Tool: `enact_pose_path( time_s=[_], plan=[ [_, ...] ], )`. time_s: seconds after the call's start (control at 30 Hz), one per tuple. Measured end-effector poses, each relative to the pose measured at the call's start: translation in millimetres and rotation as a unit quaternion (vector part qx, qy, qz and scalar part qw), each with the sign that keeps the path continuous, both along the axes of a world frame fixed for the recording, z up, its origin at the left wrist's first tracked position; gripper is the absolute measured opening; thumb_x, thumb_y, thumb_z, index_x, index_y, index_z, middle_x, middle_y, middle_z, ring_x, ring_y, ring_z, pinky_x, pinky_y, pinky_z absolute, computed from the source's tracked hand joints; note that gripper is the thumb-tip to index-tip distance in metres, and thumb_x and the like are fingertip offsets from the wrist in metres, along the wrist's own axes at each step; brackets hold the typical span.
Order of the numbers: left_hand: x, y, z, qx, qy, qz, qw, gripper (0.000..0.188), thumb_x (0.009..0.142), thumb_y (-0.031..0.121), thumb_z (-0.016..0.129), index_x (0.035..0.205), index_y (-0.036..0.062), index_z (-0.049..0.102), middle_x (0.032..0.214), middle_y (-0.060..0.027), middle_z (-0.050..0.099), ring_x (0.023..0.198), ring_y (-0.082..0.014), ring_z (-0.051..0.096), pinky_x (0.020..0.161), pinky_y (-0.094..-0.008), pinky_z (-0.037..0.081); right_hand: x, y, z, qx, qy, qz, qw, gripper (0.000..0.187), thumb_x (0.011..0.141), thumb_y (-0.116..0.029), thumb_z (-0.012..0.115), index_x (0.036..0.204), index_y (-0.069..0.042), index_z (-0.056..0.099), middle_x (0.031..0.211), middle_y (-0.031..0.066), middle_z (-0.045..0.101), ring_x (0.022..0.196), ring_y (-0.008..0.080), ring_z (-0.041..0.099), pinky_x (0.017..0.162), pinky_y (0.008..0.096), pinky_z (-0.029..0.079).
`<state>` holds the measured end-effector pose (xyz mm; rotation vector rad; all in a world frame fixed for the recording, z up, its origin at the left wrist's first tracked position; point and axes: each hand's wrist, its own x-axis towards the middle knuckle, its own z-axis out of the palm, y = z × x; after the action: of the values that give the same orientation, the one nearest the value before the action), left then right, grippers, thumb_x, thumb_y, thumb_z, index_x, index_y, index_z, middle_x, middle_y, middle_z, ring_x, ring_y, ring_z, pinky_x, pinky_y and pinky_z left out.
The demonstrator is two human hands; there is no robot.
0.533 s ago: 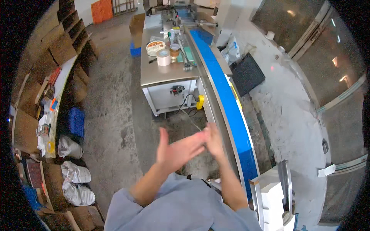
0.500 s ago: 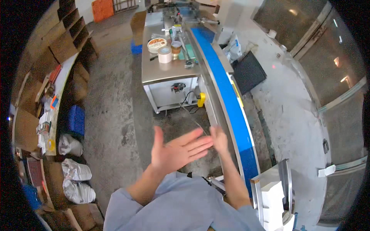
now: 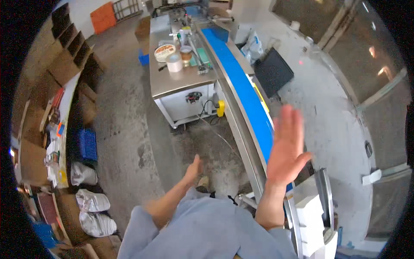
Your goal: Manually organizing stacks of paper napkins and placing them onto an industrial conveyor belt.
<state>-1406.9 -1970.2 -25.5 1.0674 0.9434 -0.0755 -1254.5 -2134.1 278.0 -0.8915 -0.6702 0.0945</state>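
Observation:
My right hand [image 3: 286,149] is raised in front of the blue conveyor belt [image 3: 241,82], near its right edge. Its fingers are stretched out, slightly blurred, and nothing is in it. Lower and to the left, my left hand [image 3: 192,171] hangs over the concrete floor [image 3: 125,125]. I see that hand nearly edge-on, with a digit pointing up and no object in it; part of its fingers is hidden. Neither hand touches the belt.
Ahead is a steel worktable [image 3: 185,81] with tape rolls [image 3: 174,64] and a round tub [image 3: 164,52]. White blocks [image 3: 308,224] stand in a metal holder at lower right. Shelving [image 3: 71,86], a blue crate [image 3: 88,144] and silvery sacks [image 3: 97,222] line the left.
My hands, close together in front of me before, have moved apart. The left has dropped down and left; the right has risen to the right with fingers extended. The view has shifted slightly.

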Motion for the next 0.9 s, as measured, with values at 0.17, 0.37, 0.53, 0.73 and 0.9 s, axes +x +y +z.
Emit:
enact_pose_path(
  time_s=[0.17,0.37,0.53,0.73,0.9],
  plan=[
    [60.2,-36.5,144.3,-0.284,-0.19,0.022,0.94,0.069,0.093,0.063,0.043,0.126,0.0051,0.058,0.104,-0.0072,0.065,0.09,-0.0192,0.059,0.083,-0.0324,0.046,-24.4,19.8,-199.0,-0.478,-0.387,-0.013,0.789,0.065,0.094,-0.042,0.05,0.144,-0.002,0.037,0.149,0.0207,0.035,0.139,0.0379,0.03,0.115,0.0509,0.02],
    [59.2,5.5,249.3,0.198,-0.476,0.053,0.856,0.058,0.096,0.034,0.045,0.138,-0.0059,0.042,0.143,-0.0246,0.043,0.138,-0.0362,0.034,0.115,-0.0475,0.022,-49.4,-3.2,-252.9,-0.348,0.442,0.208,0.8,0.076,0.096,-0.06,0.037,0.143,-0.001,0.037,0.137,0.0165,0.051,0.127,0.0313,0.048,0.111,0.0472,0.029],
    [77.2,-56.5,102.8,0.497,-0.37,-0.261,0.74,0.06,0.091,0.029,0.048,0.142,-0.0004,0.037,0.145,-0.0253,0.036,0.136,-0.0434,0.031,0.113,-0.0477,0.024,-29.4,10.0,-184.7,-0.048,0.523,0.181,0.831,0.086,0.086,-0.072,0.046,0.137,-0.003,0.045,0.14,0.0148,0.049,0.132,0.0261,0.042,0.11,0.0433,0.032],
    [67.2,-50.1,40.1,0.354,-0.192,-0.433,0.807,0.04,0.097,0.024,0.053,0.124,-0.005,0.055,0.112,-0.0165,0.064,0.101,-0.0291,0.061,0.089,-0.0342,0.047,3.7,-94.1,-93.2,-0.044,0.291,-0.045,0.955,0.061,0.101,-0.047,0.041,0.142,-0.002,0.04,0.141,0.0146,0.048,0.131,0.0224,0.045,0.106,0.0379,0.037],
    [128.2,-119.4,79.9,0.176,-0.324,-0.318,0.874,0.019,0.095,0.016,0.061,0.094,-0.0023,0.063,0.081,-0.0021,0.061,0.072,-0.0064,0.053,0.066,-0.0236,0.046,-43.4,-142.6,-95.9,-0.315,0.13,-0.318,0.885,0.019,0.093,-0.018,0.062,0.092,0.002,0.063,0.092,0.0052,0.067,0.082,0.0111,0.061,0.073,0.0278,0.052]
  ],
)
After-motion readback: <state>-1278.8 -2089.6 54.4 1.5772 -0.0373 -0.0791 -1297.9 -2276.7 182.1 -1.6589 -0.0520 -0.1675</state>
